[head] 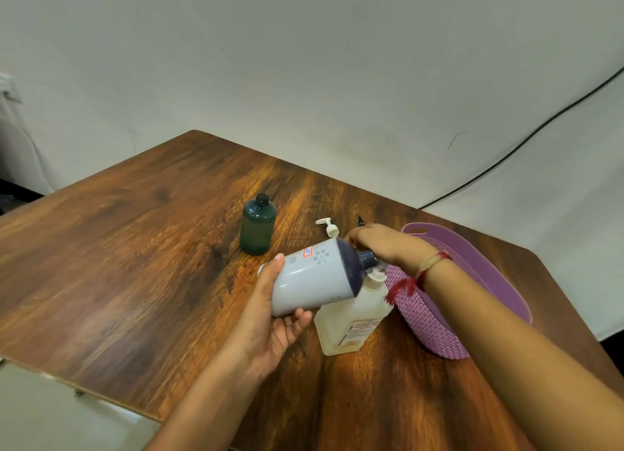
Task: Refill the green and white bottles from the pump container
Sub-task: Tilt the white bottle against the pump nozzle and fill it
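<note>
My left hand [270, 315] holds the white bottle [314, 278] tilted on its side above the table, its dark blue top pointing right. My right hand [385, 244] is closed around that dark top's neck. Just below and right of it stands the translucent pump container [351, 319], its neck partly hidden behind the bottle. The green bottle [257, 226] stands upright and uncapped further back on the wooden table [135, 264]. A white pump head [328, 227] lies on the table behind the white bottle.
A purple woven basket [466, 281] sits at the right, close to the pump container. A small dark cap or nozzle [360, 220] pokes up behind my right hand. A black cable [526, 139] runs along the wall.
</note>
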